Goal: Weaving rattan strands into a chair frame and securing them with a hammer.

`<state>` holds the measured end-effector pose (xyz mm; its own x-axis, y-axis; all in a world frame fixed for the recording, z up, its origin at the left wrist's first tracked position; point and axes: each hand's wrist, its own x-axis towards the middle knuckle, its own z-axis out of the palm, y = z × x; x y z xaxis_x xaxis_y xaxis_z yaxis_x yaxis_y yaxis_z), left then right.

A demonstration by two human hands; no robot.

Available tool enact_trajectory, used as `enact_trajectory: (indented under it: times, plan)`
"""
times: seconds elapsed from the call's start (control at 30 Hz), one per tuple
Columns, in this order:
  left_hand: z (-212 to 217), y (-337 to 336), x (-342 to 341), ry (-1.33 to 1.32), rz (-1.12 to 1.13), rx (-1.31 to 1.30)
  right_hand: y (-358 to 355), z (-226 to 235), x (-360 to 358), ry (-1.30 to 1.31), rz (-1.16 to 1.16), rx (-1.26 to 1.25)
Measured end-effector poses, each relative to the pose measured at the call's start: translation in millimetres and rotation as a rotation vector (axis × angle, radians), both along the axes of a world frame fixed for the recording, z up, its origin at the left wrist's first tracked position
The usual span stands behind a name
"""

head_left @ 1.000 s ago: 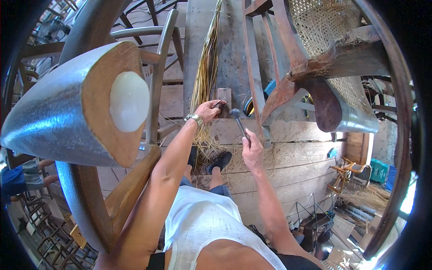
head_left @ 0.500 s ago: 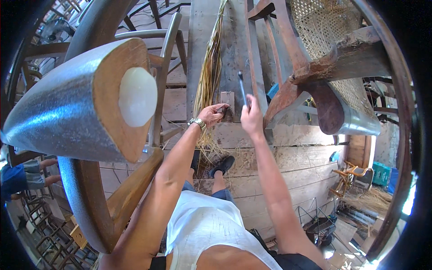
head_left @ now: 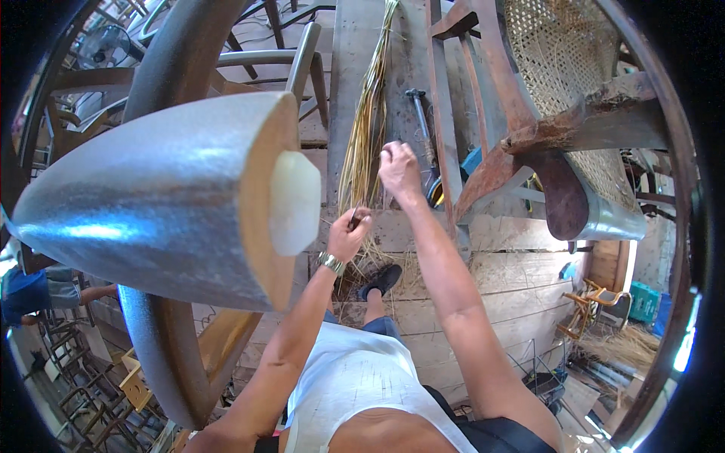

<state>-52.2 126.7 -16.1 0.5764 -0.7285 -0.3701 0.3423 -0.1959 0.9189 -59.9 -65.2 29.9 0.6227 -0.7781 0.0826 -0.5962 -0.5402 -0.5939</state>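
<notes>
Below us, our left hand (head_left: 349, 234) sits closed at the near end of a bundle of straw-coloured reeds (head_left: 364, 128), its fingers pinched around a small dark object we cannot make out; a metal wristwatch (head_left: 331, 263) circles that wrist. Our right hand (head_left: 398, 167) is raised a little farther out, just to the right of the reeds, and its fingers are curled into a loose fist. Whether it grips a strand we cannot tell, since the fingers hide what lies under them. The reeds lie lengthwise on the wooden workbench (head_left: 483, 264), running away from us toward the top of the view, with their frayed ends spread under our left hand. Just beyond our right hand a hammer (head_left: 420, 121) rests on the planks, head farthest from us. To the right stands an overturned wooden chair frame (head_left: 491, 113) with a woven cane panel (head_left: 559, 53), one leg ending in a shiny metal cap (head_left: 612, 219). On the left, very close to the camera, a large chair leg with a silvery surface and a pale round dowel end (head_left: 294, 200) fills much of the view. Our dark shoe (head_left: 381, 279) shows on the floor below the bench edge, between our forearms.
</notes>
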Motion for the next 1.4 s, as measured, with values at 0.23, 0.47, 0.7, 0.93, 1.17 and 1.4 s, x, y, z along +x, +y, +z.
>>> enact_trajectory:
  times: [0.23,0.47,0.7,0.93,1.17,1.4]
  plan:
    - [-69,66,-4,-0.276,0.141,0.066,43,4,18,0.345,-0.049,0.197]
    - [-64,66,9,0.096,0.234,-0.064,60,-7,1,0.206,-0.053,0.156]
    - [10,-18,27,-0.241,0.027,0.082,146,-26,-110,0.04,0.146,0.351]
    - [-22,-94,46,-0.492,-0.449,0.215,217,-22,-243,0.223,0.323,0.549]
    - [-20,-104,51,-0.604,-0.551,0.155,215,-22,-282,0.338,0.194,0.651]
    - [-37,-106,55,-0.305,-0.55,0.147,205,-30,-274,0.262,0.148,0.643]
